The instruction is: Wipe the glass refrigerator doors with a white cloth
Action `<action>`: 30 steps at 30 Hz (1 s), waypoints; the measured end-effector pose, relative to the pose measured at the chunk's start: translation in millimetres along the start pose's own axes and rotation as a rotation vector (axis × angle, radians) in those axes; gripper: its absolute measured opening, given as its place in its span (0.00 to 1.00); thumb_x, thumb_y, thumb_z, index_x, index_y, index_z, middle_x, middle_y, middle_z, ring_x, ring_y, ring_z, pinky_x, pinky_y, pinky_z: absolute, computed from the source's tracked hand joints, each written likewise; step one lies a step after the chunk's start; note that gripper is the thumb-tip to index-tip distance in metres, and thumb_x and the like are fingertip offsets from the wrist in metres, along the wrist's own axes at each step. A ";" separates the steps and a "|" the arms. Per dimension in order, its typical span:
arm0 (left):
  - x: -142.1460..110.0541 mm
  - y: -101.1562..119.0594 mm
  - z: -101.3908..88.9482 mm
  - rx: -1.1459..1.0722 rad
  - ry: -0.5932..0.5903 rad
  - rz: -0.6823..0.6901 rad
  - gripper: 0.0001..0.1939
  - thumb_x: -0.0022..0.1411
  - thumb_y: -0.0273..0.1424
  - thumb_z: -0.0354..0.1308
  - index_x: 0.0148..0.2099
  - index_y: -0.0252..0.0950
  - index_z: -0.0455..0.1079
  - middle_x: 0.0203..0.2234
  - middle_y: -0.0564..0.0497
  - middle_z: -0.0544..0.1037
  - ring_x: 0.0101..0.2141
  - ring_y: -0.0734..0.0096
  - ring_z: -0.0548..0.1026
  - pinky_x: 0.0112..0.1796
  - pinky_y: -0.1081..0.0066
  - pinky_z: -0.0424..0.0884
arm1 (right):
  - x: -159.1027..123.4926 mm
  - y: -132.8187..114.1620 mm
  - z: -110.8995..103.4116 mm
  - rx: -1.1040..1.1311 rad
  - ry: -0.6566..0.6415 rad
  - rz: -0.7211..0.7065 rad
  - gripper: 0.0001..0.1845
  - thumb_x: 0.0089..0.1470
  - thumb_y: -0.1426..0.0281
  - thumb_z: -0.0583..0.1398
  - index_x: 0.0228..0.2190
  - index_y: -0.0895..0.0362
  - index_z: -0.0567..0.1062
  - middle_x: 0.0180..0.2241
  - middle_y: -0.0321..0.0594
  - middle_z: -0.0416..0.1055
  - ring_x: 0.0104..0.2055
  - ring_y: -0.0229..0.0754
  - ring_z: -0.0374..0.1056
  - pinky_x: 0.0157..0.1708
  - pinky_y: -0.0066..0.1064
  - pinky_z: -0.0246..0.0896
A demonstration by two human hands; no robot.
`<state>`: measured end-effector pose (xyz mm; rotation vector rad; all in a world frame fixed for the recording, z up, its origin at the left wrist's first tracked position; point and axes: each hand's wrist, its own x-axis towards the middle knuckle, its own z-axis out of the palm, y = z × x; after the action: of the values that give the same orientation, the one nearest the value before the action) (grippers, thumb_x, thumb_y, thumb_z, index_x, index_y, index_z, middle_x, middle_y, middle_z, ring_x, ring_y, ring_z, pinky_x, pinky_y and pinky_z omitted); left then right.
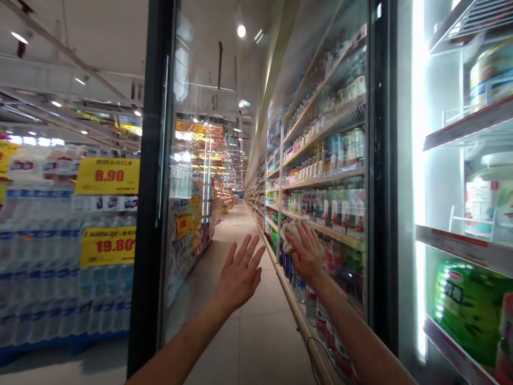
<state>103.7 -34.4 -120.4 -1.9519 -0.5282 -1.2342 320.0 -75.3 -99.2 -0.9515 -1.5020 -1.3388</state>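
Observation:
In front of me stands a glass fridge door (224,101) in a black frame, swung out into the aisle. My right hand (309,254) presses a crumpled pale cloth (292,235) flat to the glass, right of the middle. Most of the cloth is hidden under the fingers. To its left, my left hand (240,275) is open and holds nothing, fingers spread and palm toward the glass. Whether that palm touches the pane I cannot tell. Shelves of bottles and the aisle show in the glass behind both hands.
At the right, a lit fridge has shelves (465,248) with a green package (465,305) and a white-lidded tub (495,187). Stacked water bottles (40,272) with yellow price signs (107,176) stand at the left. The door's black frame (148,214) runs upright between.

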 end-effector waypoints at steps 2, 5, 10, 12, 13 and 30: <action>-1.1 -0.2 -0.8 -0.001 0.002 0.009 0.24 0.58 0.33 0.51 0.57 0.38 0.59 0.58 0.47 0.57 0.60 0.61 0.50 0.58 0.57 0.44 | 2.1 23.9 -2.9 -0.058 0.142 0.160 0.27 0.51 0.76 0.50 0.53 0.51 0.62 0.60 0.43 0.50 0.62 0.50 0.46 0.56 0.51 0.49; -0.1 -2.3 -4.9 -0.014 -0.013 0.021 0.23 0.58 0.33 0.51 0.57 0.38 0.59 0.59 0.47 0.57 0.60 0.62 0.50 0.58 0.58 0.44 | 11.6 47.6 -3.1 -0.104 0.308 0.392 0.27 0.52 0.77 0.48 0.55 0.53 0.60 0.60 0.47 0.50 0.62 0.51 0.46 0.55 0.53 0.50; 16.7 -20.9 -18.6 -0.007 0.031 -0.047 0.23 0.59 0.33 0.50 0.57 0.37 0.58 0.58 0.46 0.58 0.60 0.61 0.51 0.58 0.54 0.43 | 22.0 8.5 6.6 -0.002 0.185 0.190 0.28 0.51 0.77 0.50 0.54 0.50 0.60 0.60 0.42 0.50 0.63 0.50 0.44 0.57 0.52 0.48; 25.2 -32.3 -23.0 0.014 0.046 -0.077 0.23 0.59 0.33 0.50 0.56 0.36 0.59 0.58 0.45 0.57 0.60 0.60 0.51 0.58 0.54 0.44 | 19.9 -13.8 9.5 0.044 0.095 0.048 0.28 0.50 0.77 0.51 0.53 0.49 0.61 0.61 0.40 0.49 0.63 0.50 0.43 0.57 0.50 0.48; 28.4 -37.5 -24.6 0.024 0.045 -0.076 0.23 0.59 0.34 0.50 0.56 0.36 0.59 0.58 0.44 0.58 0.60 0.60 0.51 0.58 0.54 0.44 | 17.7 -20.2 9.8 0.055 0.048 -0.012 0.28 0.50 0.77 0.51 0.53 0.49 0.62 0.61 0.39 0.49 0.63 0.49 0.43 0.57 0.49 0.48; 26.5 -49.5 -25.1 0.065 0.034 -0.049 0.24 0.60 0.35 0.49 0.58 0.37 0.57 0.59 0.46 0.56 0.60 0.61 0.50 0.58 0.55 0.43 | 52.4 -24.6 18.6 0.067 0.017 -0.058 0.25 0.50 0.76 0.51 0.51 0.49 0.65 0.59 0.39 0.53 0.63 0.48 0.43 0.58 0.49 0.47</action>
<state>67.5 -23.8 -71.9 -1.8702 -0.5950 -1.2628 278.1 -60.6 -57.7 -0.8583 -1.5616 -1.3259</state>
